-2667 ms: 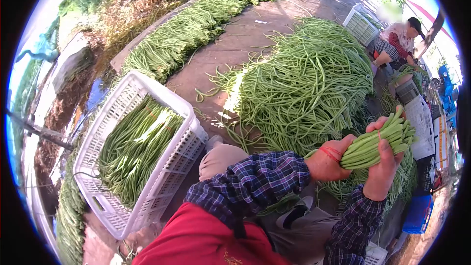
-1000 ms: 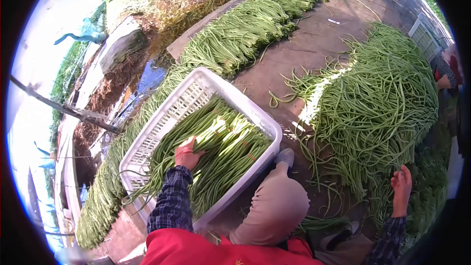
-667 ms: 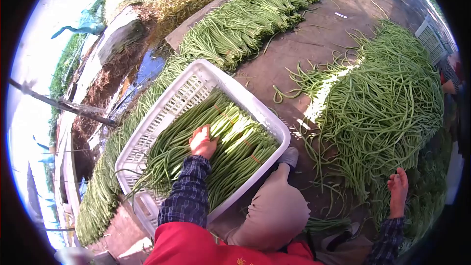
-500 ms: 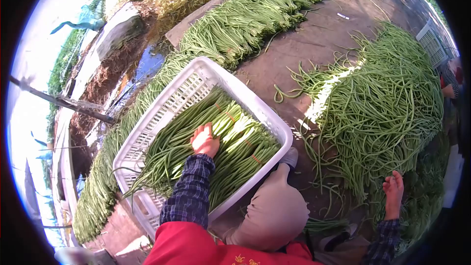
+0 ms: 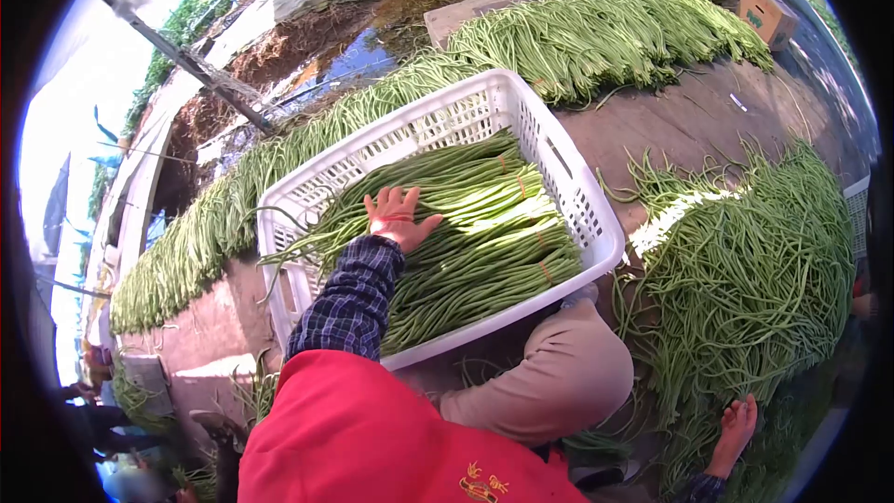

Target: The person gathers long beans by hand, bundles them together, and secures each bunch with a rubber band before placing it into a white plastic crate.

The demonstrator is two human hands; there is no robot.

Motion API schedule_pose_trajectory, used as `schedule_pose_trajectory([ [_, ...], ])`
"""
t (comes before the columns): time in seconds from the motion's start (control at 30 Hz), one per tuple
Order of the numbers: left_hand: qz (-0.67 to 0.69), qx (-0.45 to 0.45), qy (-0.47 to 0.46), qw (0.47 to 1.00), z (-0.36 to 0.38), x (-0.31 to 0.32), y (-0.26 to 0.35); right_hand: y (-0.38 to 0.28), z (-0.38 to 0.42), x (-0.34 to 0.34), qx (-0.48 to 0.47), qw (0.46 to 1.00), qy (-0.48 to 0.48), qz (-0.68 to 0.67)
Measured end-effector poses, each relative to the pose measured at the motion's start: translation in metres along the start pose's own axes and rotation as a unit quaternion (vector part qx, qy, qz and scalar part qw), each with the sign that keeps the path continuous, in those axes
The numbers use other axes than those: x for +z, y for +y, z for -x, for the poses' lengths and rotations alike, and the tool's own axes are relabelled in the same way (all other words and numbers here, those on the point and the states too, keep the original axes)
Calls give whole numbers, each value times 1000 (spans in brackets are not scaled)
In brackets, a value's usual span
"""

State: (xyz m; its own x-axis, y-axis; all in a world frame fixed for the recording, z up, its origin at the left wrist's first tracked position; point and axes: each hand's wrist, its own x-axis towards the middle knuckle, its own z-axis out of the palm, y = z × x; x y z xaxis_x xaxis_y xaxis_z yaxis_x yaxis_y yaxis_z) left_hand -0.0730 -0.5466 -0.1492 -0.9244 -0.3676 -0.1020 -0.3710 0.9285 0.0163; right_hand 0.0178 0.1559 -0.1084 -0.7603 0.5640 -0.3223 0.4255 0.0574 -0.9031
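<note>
A white plastic crate [image 5: 601, 265] stands in front of me, with bundles of long green beans [image 5: 475, 242] lying lengthwise in it. Thin orange bands circle several of the bundles near one end. My left hand [image 5: 399, 218] lies flat on top of the beans, fingers spread and thumb out to the side. Low on the right, my right hand [image 5: 736, 427] is at the near edge of a large loose heap of long beans [image 5: 745, 289]. Its fingers are loosely bent and apart, and no bean shows in its grasp.
Long beans [image 5: 605, 42] are laid in a thick row behind and left of the crate. A cardboard box [image 5: 768, 14] stands at the far right, and another white crate [image 5: 859, 214] lies beyond the heap. My bent knee [image 5: 582, 363] is beside the crate. Another person's dark shoe [image 5: 219, 428] shows lower left.
My view has turned, so the crate appears further right and more level. My left hand has spread its fingers on the beans. My right hand has moved lower, beside the heap.
</note>
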Motion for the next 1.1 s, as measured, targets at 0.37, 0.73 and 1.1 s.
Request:
schedule_pose_trajectory([
  [0.37, 163, -122, 13, 979, 64, 39, -134, 33, 26, -18, 22, 1000, -21, 6],
  [0.73, 170, -285, 3, 943, 87, 69, -113, 38, 49, -21, 26, 999, 2, 24],
  [1.1, 68, -262, 37, 962, 76, 63, -106, -57, 62, 3, -86, 994, -62, -3],
])
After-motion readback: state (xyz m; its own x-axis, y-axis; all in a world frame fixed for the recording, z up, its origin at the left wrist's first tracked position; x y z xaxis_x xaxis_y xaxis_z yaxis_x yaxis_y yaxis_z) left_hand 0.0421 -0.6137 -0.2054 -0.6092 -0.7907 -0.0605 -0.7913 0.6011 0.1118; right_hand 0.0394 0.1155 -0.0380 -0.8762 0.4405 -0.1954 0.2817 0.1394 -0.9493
